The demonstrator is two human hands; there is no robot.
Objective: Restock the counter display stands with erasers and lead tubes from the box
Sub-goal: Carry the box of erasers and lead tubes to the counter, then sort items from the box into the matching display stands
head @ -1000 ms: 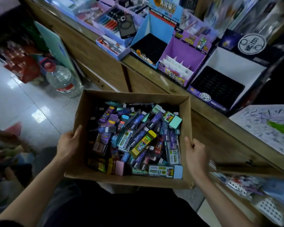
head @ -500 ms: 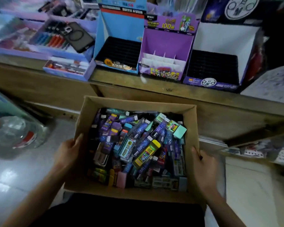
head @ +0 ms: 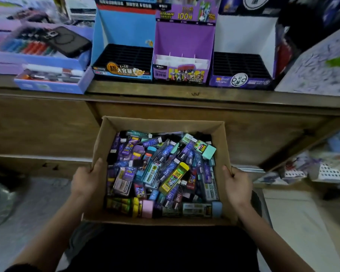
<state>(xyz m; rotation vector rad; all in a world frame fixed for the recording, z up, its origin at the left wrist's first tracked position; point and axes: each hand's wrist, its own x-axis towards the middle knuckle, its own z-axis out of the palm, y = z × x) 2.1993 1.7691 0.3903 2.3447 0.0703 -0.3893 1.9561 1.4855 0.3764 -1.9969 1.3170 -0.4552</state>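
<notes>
A brown cardboard box [head: 161, 125] sits low in front of me, heaped with several erasers and lead tubes [head: 161, 173] in purple, blue, teal and yellow packs. My left hand [head: 85, 178] grips the box's left wall, thumb over the rim. My right hand [head: 237, 186] grips the right wall the same way. On the wooden counter [head: 185, 94] above stand three display stands with bare slots: a blue stand [head: 124, 55] with a black grid tray, a purple stand [head: 183, 61] with white dividers, and a white stand [head: 241, 65] with a black grid tray.
Left of the stands, lilac trays [head: 47, 61] hold pens and markers, and a black phone [head: 69, 41] lies on one. A scribbled paper sheet [head: 320, 65] slopes at the right. Lower shelves with goods [head: 322, 167] sit to the right; pale floor lies left.
The view has swung to face the counter squarely and moved closer, so the three stands now sit straight above the box. Both hands keep the same grip on the box walls.
</notes>
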